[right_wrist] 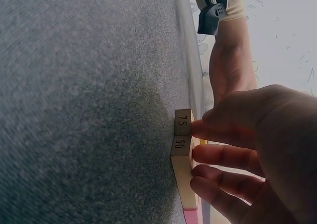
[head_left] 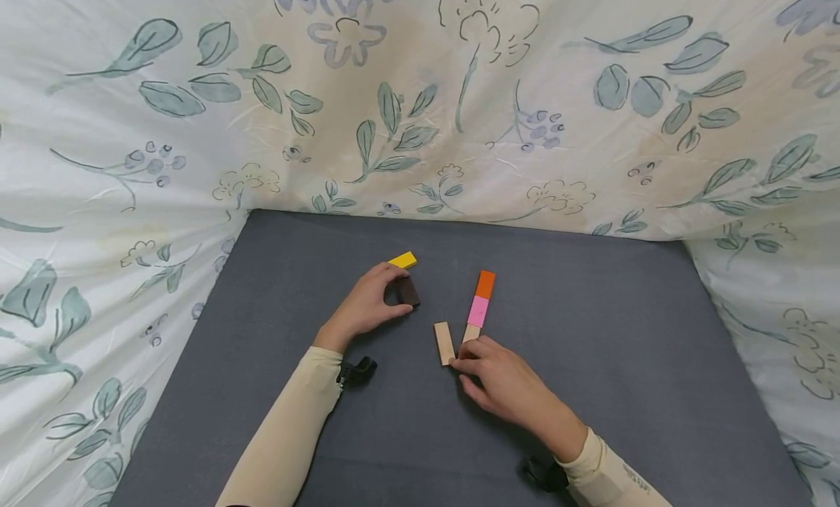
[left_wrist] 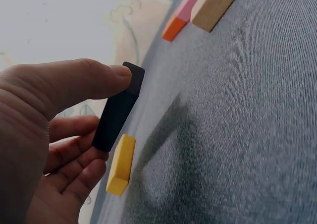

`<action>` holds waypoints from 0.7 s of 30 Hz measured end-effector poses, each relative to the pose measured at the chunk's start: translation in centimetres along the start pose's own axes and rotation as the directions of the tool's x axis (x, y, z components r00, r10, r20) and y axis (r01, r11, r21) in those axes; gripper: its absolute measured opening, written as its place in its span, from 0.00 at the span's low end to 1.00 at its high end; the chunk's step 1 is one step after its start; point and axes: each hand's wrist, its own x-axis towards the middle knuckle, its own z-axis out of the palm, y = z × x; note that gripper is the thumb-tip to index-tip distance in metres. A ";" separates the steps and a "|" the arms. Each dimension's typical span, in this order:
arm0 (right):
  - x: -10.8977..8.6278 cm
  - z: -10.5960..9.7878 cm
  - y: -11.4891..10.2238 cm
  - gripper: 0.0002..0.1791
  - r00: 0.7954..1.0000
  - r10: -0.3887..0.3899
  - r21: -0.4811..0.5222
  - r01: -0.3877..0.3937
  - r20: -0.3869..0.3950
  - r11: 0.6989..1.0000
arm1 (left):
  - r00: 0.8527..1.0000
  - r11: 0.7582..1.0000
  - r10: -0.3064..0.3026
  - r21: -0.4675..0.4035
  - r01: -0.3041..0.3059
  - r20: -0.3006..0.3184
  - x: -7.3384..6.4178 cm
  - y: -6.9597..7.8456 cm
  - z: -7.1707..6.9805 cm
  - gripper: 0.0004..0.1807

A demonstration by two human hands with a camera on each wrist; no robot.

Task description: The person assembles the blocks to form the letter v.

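Note:
My left hand (head_left: pixel 367 299) pinches a dark, nearly black block (left_wrist: pixel 119 110) between thumb and fingers, raised off the cloth. Just beyond it lies a yellow block (head_left: pixel 403 260). My right hand (head_left: pixel 505 383) rests its fingertips on or right against two plain wooden blocks, fingers only loosely bent. One wooden block (head_left: pixel 444 343) stands a little apart on the left; its end reads 75 in the right wrist view. The other wooden block (right_wrist: pixel 184 177), marked 50, is partly hidden by the fingers. End to end with it run a pink block (head_left: pixel 478 311) and an orange block (head_left: pixel 485 283).
A dark grey cloth (head_left: pixel 590 332) covers the table. Floral fabric (head_left: pixel 407 91) hangs behind it and along both sides. Each wrist wears a small black camera, such as the one on the left wrist (head_left: pixel 357 372).

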 end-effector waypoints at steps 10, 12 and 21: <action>0.0 0.0 0.1 0.12 1.000 -0.002 -0.001 0.002 -0.001 1.000 | 1.000 1.000 0.030 -0.001 -0.030 0.009 0.6 0.9 0.3 0.35; 0.0 0.0 0.1 0.12 1.000 -0.001 0.000 0.001 -0.001 1.000 | 0.999 0.999 0.033 -0.004 -0.033 0.009 0.6 1.1 0.3 0.35; -0.1 0.1 0.1 0.12 1.000 -0.017 -0.009 0.016 -0.024 1.000 | 0.999 0.999 0.051 -0.007 -0.051 0.011 1.0 1.3 0.8 0.34</action>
